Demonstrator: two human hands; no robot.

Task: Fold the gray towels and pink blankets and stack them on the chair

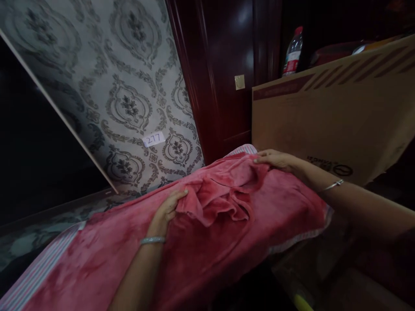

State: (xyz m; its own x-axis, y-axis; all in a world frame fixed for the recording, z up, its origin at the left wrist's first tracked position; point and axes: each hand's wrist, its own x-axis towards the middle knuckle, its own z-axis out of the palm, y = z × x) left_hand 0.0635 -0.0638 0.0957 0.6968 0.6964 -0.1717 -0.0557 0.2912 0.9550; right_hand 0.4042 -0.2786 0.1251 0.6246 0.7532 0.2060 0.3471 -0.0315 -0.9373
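A pink-red plush cloth [253,233] lies spread over a long padded surface with a striped cover [48,268], which shows at the near left and far end. Around the middle, the plush is bunched into loose folds [217,201]. My left hand [167,207] pinches the left edge of these folds between thumb and fingers. My right hand [277,160] grips the plush near the far right end, its fingertips partly hidden by the fabric. Whether the folds are a separate piece or part of the same cloth, I cannot tell.
A large cardboard box [324,116] stands at the right, close to my right forearm. Behind its upper edge is a plastic bottle [292,56] with a red cap. A dark red wooden door [223,56] and patterned wall [129,77] with a paper label [154,139] lie beyond.
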